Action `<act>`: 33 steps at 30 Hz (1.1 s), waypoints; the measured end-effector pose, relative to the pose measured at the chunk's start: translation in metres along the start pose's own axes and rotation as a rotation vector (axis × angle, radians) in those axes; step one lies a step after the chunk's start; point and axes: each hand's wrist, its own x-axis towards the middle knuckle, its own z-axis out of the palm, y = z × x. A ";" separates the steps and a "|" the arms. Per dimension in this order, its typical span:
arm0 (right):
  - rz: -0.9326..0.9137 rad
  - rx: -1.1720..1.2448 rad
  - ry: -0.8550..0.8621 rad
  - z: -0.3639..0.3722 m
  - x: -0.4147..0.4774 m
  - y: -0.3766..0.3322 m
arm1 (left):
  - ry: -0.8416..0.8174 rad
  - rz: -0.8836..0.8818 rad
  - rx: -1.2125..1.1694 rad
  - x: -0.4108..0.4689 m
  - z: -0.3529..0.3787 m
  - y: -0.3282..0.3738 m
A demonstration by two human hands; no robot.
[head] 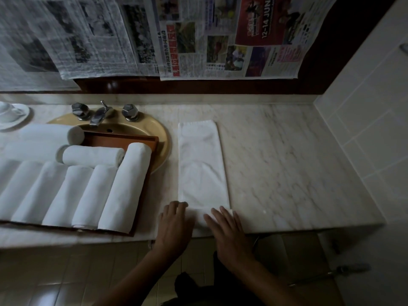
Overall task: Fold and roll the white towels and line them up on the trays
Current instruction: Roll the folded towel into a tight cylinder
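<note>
A white towel (202, 164) lies folded into a long narrow strip on the marble counter, running away from me. Its near end is turned over into the start of a roll. My left hand (174, 226) and my right hand (227, 233) rest side by side on that near end, fingers fairly straight and pressing down. To the left a brown wooden tray (141, 139) sits over the sink and holds several rolled white towels (88, 195) lined up in a row, with more rolls lying across behind them.
A yellow sink (162, 140) with a chrome tap (98, 114) lies under the tray. A white cup and saucer (11, 114) stand at far left. Newspaper sheets (198, 36) cover the wall behind. A tiled wall (364, 107) bounds the counter on the right.
</note>
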 end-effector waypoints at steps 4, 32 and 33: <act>-0.018 -0.034 -0.095 -0.006 0.014 0.009 | -0.024 0.307 0.256 -0.007 0.014 0.009; -0.185 -0.076 -0.390 0.010 0.390 0.074 | -0.263 0.205 0.113 0.060 0.003 0.002; -0.194 -0.094 -0.391 0.008 0.404 0.074 | -0.254 0.203 0.113 0.061 0.003 0.003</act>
